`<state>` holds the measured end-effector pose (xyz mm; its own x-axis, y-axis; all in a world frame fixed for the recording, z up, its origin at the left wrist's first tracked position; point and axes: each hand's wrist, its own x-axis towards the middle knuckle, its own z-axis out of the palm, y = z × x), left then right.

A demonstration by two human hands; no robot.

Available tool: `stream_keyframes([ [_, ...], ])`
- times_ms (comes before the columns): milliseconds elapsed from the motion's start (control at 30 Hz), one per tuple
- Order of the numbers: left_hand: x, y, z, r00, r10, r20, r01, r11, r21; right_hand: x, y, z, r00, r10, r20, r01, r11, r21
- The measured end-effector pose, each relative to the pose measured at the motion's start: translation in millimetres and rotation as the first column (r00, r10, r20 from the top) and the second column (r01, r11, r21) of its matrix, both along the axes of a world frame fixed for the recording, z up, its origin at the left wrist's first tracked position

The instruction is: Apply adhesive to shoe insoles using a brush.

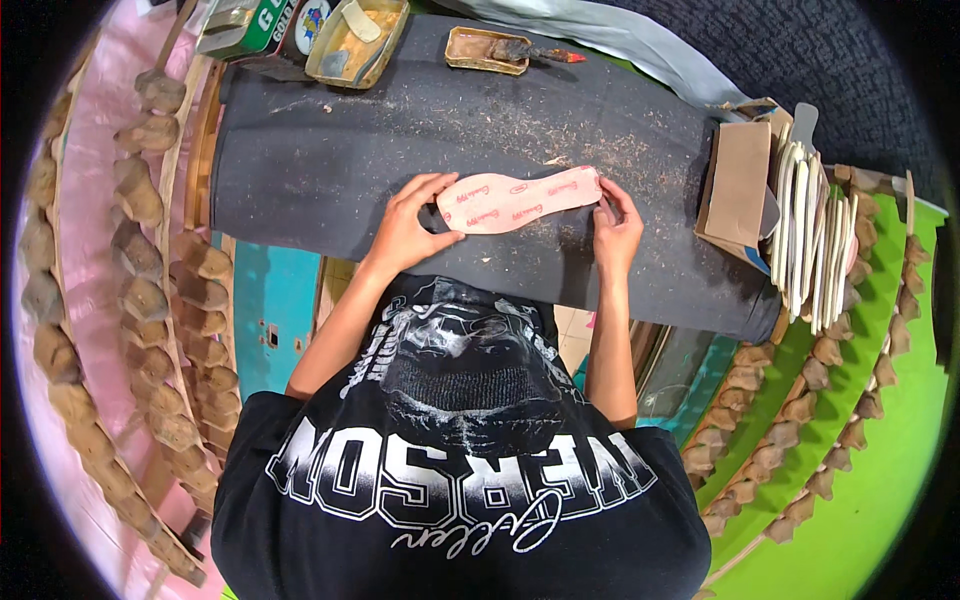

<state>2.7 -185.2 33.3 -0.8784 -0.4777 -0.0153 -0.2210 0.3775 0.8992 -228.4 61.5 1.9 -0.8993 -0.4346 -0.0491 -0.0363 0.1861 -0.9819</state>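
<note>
A pale pink insole (520, 203) with red print lies crosswise between my two hands, over the dark cloth of the worktable (330, 180). Its broad forefoot end is at the left, its narrower heel end at the right. My left hand (410, 222) grips the broad end, thumb along the near edge and fingers at the far side. At the heel end, my right hand (616, 222) pinches the tip between thumb and fingers. Whether the insole rests on the cloth or is held just above it, I cannot tell.
At the far left stand a green and white can (265, 35) and a tub of yellowish paste (362, 40). A small tray (478, 52) holds a brush. On the right, a cardboard box (735, 190) sits beside stacked pale soles (805, 230). Wooden shoe lasts (140, 190) line both side racks.
</note>
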Motion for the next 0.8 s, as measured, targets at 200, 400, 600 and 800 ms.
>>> stream_keyframes([
  [200,17.5,39.6,3.1,0.923,0.295,-0.247,-0.193,0.91,0.366,-9.1,13.9,3.5,0.987,0.065,0.148,-0.019,0.957,-0.291],
  [400,49.0,116.6,14.0,0.686,0.62,-0.38,-0.408,0.761,0.505,-14.2,31.6,16.2,0.971,0.234,0.051,-0.198,0.905,-0.378],
  [600,93.0,193.7,30.6,0.411,0.811,-0.416,-0.659,0.579,0.479,16.9,33.2,32.6,0.918,0.396,0.028,-0.363,0.866,-0.344],
  [800,148.9,261.7,29.9,0.145,0.907,-0.395,-0.889,0.295,0.351,66.8,15.1,32.4,0.793,0.609,0.003,-0.581,0.757,-0.298],
])
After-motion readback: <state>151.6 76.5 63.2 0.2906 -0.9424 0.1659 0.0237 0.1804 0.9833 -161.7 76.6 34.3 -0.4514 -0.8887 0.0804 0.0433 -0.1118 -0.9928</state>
